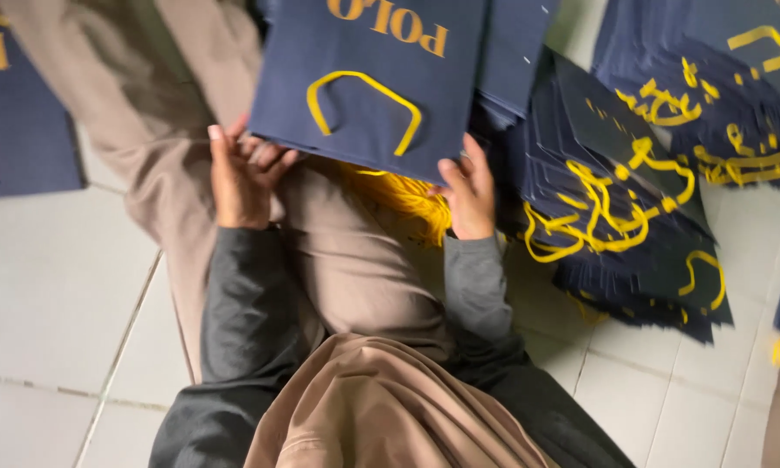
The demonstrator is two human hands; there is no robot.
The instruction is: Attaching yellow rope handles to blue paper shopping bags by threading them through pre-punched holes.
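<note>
A flat navy paper bag (pixel 364 52) with gold lettering and a yellow cord handle lies across my lap. My left hand (pixel 241 178) grips its near left edge, fingers curled under it. My right hand (pixel 469 192) holds the near right corner with the thumb on top. A bundle of loose yellow cords (pixel 407 198) lies under the bag between my hands, partly hidden. I sit on the floor in beige trousers and dark grey sleeves.
A fanned pile of navy bags with yellow handles (pixel 633 217) lies on the white tiled floor (pixel 52 286) at my right. More such bags (pixel 737 95) spread at the upper right. Another navy bag (pixel 17 121) lies at the far left.
</note>
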